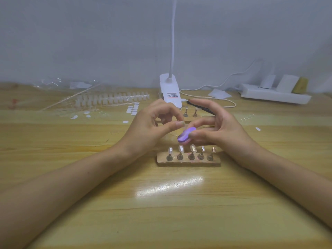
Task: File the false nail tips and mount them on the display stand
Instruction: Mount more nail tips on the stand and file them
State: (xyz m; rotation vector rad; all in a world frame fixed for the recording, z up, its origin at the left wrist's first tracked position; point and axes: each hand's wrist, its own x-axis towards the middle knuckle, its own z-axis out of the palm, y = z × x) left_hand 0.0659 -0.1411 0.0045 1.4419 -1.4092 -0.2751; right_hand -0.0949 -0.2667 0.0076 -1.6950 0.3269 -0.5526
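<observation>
My right hand grips a small purple nail file block between thumb and fingers. My left hand hovers just left of it, thumb and forefinger pinched together at the file's upper end; what they pinch is too small to make out. Right below both hands lies a wooden display stand with a row of metal pegs. Its left three pegs carry clear nail tips; the right two pegs are bare. A second stand lies behind my hands, mostly hidden.
Strips of clear nail tips and loose white adhesive tabs lie at the back left. A white clip lamp with its cable stands behind centre. At the back right a white power strip runs along the wall.
</observation>
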